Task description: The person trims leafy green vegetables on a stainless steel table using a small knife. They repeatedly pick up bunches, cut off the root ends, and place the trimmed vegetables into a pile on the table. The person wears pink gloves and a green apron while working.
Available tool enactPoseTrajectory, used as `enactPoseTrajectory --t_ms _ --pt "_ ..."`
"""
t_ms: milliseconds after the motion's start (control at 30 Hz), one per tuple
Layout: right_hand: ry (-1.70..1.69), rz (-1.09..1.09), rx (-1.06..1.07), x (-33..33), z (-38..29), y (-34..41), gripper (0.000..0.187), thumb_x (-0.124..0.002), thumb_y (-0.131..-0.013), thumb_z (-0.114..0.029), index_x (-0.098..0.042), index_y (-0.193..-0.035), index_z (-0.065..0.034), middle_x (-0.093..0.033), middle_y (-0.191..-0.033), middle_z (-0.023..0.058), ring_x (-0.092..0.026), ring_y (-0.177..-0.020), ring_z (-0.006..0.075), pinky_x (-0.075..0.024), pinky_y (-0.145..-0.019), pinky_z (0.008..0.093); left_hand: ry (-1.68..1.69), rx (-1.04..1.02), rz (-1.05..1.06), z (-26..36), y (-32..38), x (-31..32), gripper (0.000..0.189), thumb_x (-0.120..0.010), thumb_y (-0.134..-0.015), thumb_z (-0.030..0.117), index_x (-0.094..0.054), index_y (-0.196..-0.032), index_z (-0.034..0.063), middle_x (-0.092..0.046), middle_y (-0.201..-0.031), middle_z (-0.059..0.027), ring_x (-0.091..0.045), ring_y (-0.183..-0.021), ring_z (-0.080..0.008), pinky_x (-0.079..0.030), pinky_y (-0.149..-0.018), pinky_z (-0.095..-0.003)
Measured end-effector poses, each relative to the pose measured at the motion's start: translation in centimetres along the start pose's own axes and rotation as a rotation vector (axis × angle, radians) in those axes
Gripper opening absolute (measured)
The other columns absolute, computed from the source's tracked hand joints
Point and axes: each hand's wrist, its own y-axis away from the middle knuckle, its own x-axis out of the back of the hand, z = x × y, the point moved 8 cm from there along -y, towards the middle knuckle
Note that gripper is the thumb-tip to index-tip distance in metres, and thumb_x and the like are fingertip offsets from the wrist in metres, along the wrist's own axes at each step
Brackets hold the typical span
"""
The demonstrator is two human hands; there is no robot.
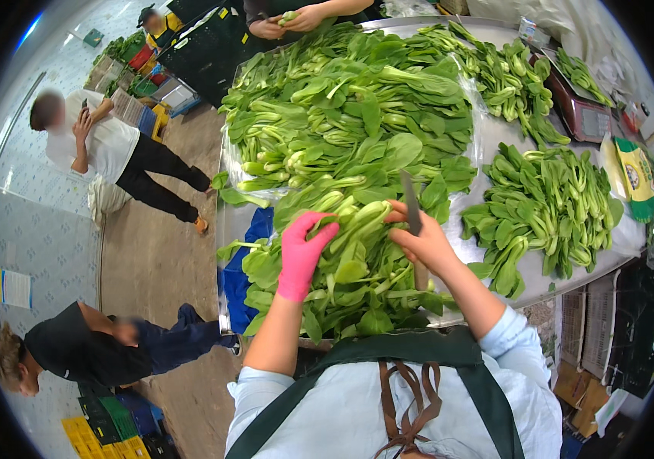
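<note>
My left hand point(305, 252), in a pink glove, holds a head of bok choy point(363, 222) by its leafy side, over loose greens at the near edge of a metal table. Bare, my right hand point(418, 235) grips a knife point(410, 201) with its blade pointing away from me; its fingertips are at the white base of the same head. A large heap of bok choy point(350, 115) lies on clear plastic beyond both hands. To the right is a separate pile of bok choy point(556, 201), laid in bunches.
A red digital scale point(582, 115) carries some greens at the back right, near a green and yellow bag point(635, 178). Blue cloth point(240, 275) lies at the table's left edge. A co-worker's hands point(292, 20) hold greens across the table. Two people are on the floor at left, near stacked crates point(106, 430).
</note>
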Motion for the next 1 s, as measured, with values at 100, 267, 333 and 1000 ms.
enactPoseTrajectory --t_ms 100,267,333,1000 --pt "0.027 -0.09 0.059 -2.8 -1.1 -1.1 0.037 -0.065 -0.075 -0.006 -0.056 -0.111 -0.0046 -0.047 -0.06 -0.0039 -0.041 -0.047 0.0035 -0.0313 -0.042 0.0185 0.112 0.088 -0.043 -1.4 2.6 1.4 0.033 -0.068 -0.073 0.006 -0.059 -0.104 0.0032 -0.058 -0.104 -0.0053 -0.052 -0.1 -0.0135 -0.039 -0.086 -0.025" --pt "0.499 -0.175 0.172 -5.1 -1.5 0.1 0.043 -0.072 -0.069 -0.011 -0.059 -0.109 -0.0073 -0.051 -0.067 -0.0027 -0.038 -0.049 0.0039 -0.0324 -0.048 0.0215 -0.163 -0.22 -0.201 1.5 3.4 2.3 0.058 -0.071 -0.073 0.015 -0.047 -0.125 0.0057 -0.052 -0.119 -0.0092 -0.045 -0.115 -0.0166 -0.035 -0.096 -0.0291" --pt "0.647 -0.16 0.282 -6.3 -2.2 1.2 0.042 -0.071 -0.07 -0.013 -0.058 -0.109 -0.0074 -0.056 -0.078 0.0022 -0.043 -0.053 0.0085 -0.0374 -0.051 0.0247 -0.093 -0.075 -0.355 0.5 3.6 0.1 0.051 -0.073 -0.072 0.018 -0.054 -0.117 0.0039 -0.058 -0.107 -0.0094 -0.055 -0.099 -0.0155 -0.043 -0.084 -0.0268" --pt "0.609 -0.034 0.205 -5.8 -2.2 4.2 0.027 -0.067 -0.075 -0.017 -0.058 -0.096 -0.0027 -0.057 -0.072 0.0036 -0.052 -0.06 0.0102 -0.0426 -0.055 0.0249 0.409 0.198 -0.432 -3.6 4.7 -2.8 0.04 -0.069 -0.072 0.0 -0.048 -0.105 0.0066 -0.054 -0.097 -0.0011 -0.053 -0.089 -0.0097 -0.045 -0.079 -0.0234"
